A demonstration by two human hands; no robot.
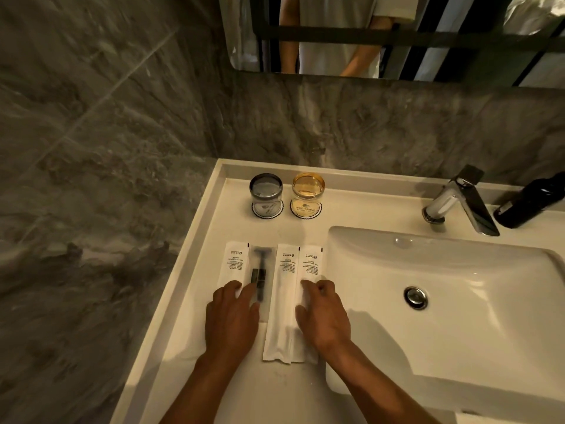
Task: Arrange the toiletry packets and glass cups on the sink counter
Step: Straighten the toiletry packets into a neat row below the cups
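Several white toiletry packets lie side by side on the white sink counter (195, 246), left of the basin. My left hand (232, 319) rests flat on the left packet (233, 264) and on a clear razor packet (261, 270) beside it. My right hand (324, 316) presses on the rightmost packet (310, 264), with another white packet (282, 301) just to its left. Behind them two upturned glass cups stand on round coasters: a grey-tinted cup (266, 191) and an amber-tinted cup (307, 189).
The sink basin (458, 270) with its drain (415, 297) fills the right side. A chrome faucet (458, 203) stands behind it, next to a dark bottle (529, 203). Grey marble walls border the counter at left and back. A mirror (397, 38) hangs above.
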